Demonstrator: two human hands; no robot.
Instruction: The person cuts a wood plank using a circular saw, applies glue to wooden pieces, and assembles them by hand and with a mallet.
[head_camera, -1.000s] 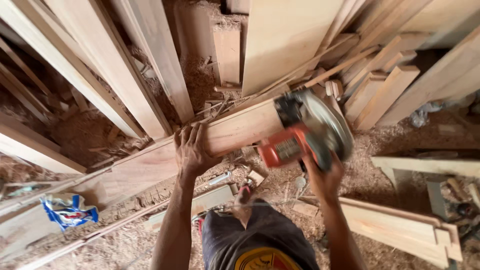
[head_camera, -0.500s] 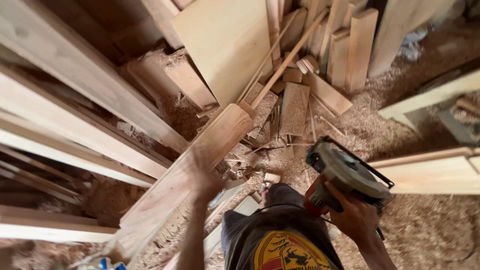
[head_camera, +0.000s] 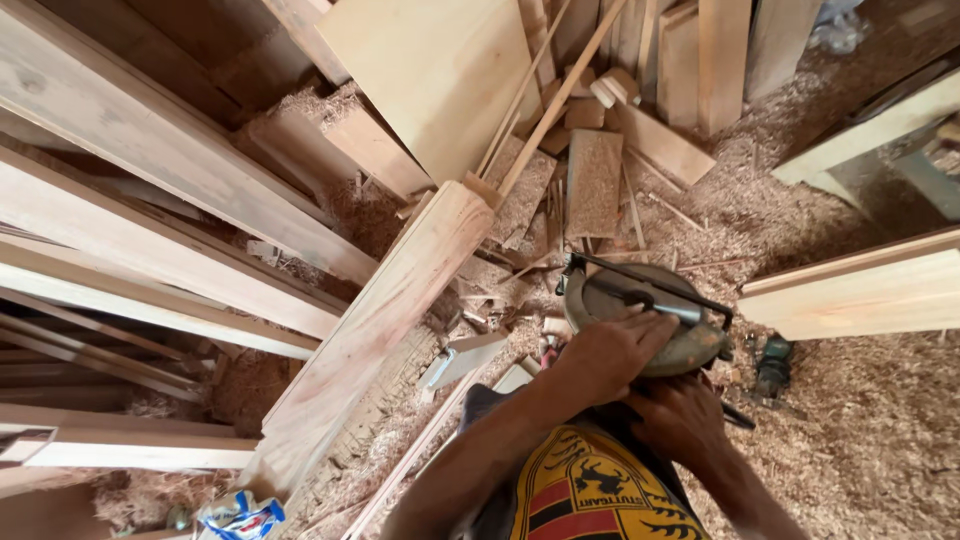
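A hand-held circular saw (head_camera: 650, 310) with a round metal guard hangs in front of my chest, over the sawdust floor. My left hand (head_camera: 608, 352) lies over the top of its guard with fingers curled on it. My right hand (head_camera: 685, 420) grips the saw from below at its handle. A long pale plank (head_camera: 385, 320) slants from the lower left up to the middle, left of the saw, and neither hand touches it.
Long boards (head_camera: 150, 230) are stacked on the left. Wide panels (head_camera: 440, 80) and short offcuts (head_camera: 593, 180) lean at the top. Another plank (head_camera: 860, 295) lies at the right. Thick sawdust (head_camera: 860, 420) covers the floor. A blue wrapper (head_camera: 240, 518) lies at the bottom left.
My left hand left the slanting plank and came onto the saw guard. The saw moved from the plank toward my chest. The view swung to the right.
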